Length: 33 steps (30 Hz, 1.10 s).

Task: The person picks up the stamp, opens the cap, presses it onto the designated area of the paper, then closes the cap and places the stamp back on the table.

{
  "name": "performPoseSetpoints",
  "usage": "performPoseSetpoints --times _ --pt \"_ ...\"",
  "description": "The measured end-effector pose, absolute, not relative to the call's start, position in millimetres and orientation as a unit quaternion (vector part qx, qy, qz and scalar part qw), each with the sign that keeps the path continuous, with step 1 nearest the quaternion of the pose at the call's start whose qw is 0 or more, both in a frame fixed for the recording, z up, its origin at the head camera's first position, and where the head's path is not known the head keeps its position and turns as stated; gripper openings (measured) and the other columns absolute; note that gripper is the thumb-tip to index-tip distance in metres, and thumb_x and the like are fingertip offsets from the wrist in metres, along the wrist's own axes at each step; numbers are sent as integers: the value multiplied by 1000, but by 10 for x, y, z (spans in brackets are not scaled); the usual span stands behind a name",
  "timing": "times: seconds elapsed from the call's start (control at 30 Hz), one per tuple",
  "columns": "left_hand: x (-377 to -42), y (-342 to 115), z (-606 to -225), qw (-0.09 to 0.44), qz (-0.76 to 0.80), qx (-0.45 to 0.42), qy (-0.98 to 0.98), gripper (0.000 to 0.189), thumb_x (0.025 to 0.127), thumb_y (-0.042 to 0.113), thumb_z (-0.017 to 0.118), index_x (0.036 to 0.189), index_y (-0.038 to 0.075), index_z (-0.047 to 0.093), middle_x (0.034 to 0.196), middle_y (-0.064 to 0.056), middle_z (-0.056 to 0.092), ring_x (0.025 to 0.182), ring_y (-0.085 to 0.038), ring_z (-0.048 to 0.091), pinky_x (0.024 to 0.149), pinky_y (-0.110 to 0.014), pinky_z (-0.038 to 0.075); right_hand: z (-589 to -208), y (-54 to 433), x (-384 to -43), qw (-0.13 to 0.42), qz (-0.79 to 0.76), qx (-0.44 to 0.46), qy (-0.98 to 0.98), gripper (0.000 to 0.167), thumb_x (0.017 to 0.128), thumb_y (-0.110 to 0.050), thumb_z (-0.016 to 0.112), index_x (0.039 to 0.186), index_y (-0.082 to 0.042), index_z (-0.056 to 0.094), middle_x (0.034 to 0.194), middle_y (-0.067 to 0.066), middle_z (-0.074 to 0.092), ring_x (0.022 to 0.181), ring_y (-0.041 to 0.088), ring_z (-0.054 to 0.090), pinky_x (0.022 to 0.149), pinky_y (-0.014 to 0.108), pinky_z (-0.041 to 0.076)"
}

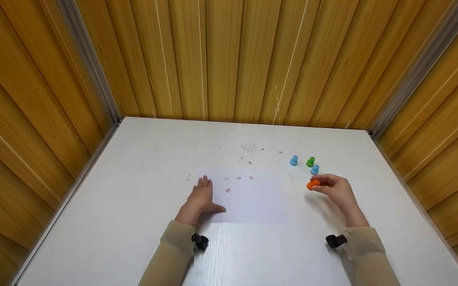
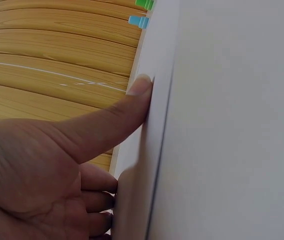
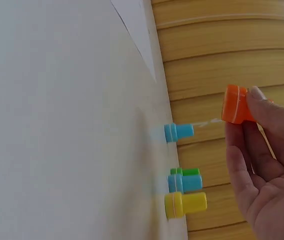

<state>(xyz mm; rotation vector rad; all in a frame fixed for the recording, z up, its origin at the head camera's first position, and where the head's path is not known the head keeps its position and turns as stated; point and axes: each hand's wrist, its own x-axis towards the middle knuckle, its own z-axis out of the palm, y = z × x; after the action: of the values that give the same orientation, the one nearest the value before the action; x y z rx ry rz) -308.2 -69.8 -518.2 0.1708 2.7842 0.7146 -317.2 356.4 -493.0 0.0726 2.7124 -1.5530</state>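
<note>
A sheet of white paper point(image 1: 257, 206) lies on the table, with several small reddish printed marks point(image 1: 228, 190) in its upper left part. My left hand point(image 1: 202, 199) rests at the paper's left edge, fingers straight and thumb spread onto the sheet. Between thumb and fingers, my right hand point(image 1: 337, 192) pinches an orange stamp point(image 1: 313, 184), held above the table right of the paper; its wide end points away from the palm in the right wrist view. Just beyond that hand stand two blue stamps point(image 1: 294, 160) and a green stamp point(image 1: 311, 161). A yellow stamp point(image 3: 184, 205) shows only in the right wrist view.
The white table point(image 1: 153, 159) carries dark scribbles point(image 1: 249, 148) behind the paper. Wood-look panel walls point(image 1: 221, 59) close off its back and sides, with grey metal posts point(image 1: 90, 59) at the corners. Both wrists wear black cameras point(image 1: 200, 241).
</note>
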Motion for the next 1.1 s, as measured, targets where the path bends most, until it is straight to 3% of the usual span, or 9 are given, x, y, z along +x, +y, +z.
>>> performPoseSetpoints --times 0.17,0.33,0.47,0.77,0.87,0.97,1.1 --pt "-3081 -699 -5178 134 249 54 958 118 76 40 92 157 -13 23 169 -30 13 160 -42 12 132 -51 16 -4969 3765 -3179 11 -473 41 880 41 90 -12 80 128 1 69 126 19 70 94 3 63 81 9 55" --pt "-3088 -696 -5187 137 249 50 958 118 77 40 91 158 -12 22 169 -29 12 160 -42 11 132 -50 15 -5018 3909 -3183 20 -445 71 892 43 91 -9 79 129 4 66 132 27 65 104 19 64 77 6 53" --pt "-3087 -693 -5195 135 246 52 958 119 77 41 91 158 -12 22 169 -30 12 160 -42 11 132 -51 16 -5041 3978 -3192 31 -439 93 893 43 91 -8 78 131 3 65 133 27 64 115 30 62 77 6 52" --pt "-3085 -698 -5200 134 253 53 957 118 76 40 92 158 -11 23 170 -29 12 160 -42 11 132 -52 17 -5073 4042 -3203 55 -436 114 891 45 92 -7 77 134 1 64 136 24 63 121 32 60 81 9 54" --pt "-3080 -699 -5195 134 254 54 956 117 76 40 92 157 -12 24 169 -30 13 160 -43 12 131 -53 18 -5085 4050 -3191 56 -430 108 895 46 92 -8 77 134 1 64 137 24 63 122 33 59 88 15 55" --pt "-3075 -699 -5190 136 254 52 956 117 77 40 92 158 -12 24 169 -30 12 160 -42 11 131 -52 17 -5093 4041 -3180 63 -431 109 893 45 92 -8 76 134 1 64 138 24 63 125 34 58 101 29 56" --pt "-3073 -698 -5191 137 256 49 955 118 76 40 92 158 -11 23 170 -28 12 160 -41 11 132 -52 16 -5101 4028 -3172 76 -441 118 886 45 94 -7 74 136 1 62 140 25 60 128 36 55 115 48 48"
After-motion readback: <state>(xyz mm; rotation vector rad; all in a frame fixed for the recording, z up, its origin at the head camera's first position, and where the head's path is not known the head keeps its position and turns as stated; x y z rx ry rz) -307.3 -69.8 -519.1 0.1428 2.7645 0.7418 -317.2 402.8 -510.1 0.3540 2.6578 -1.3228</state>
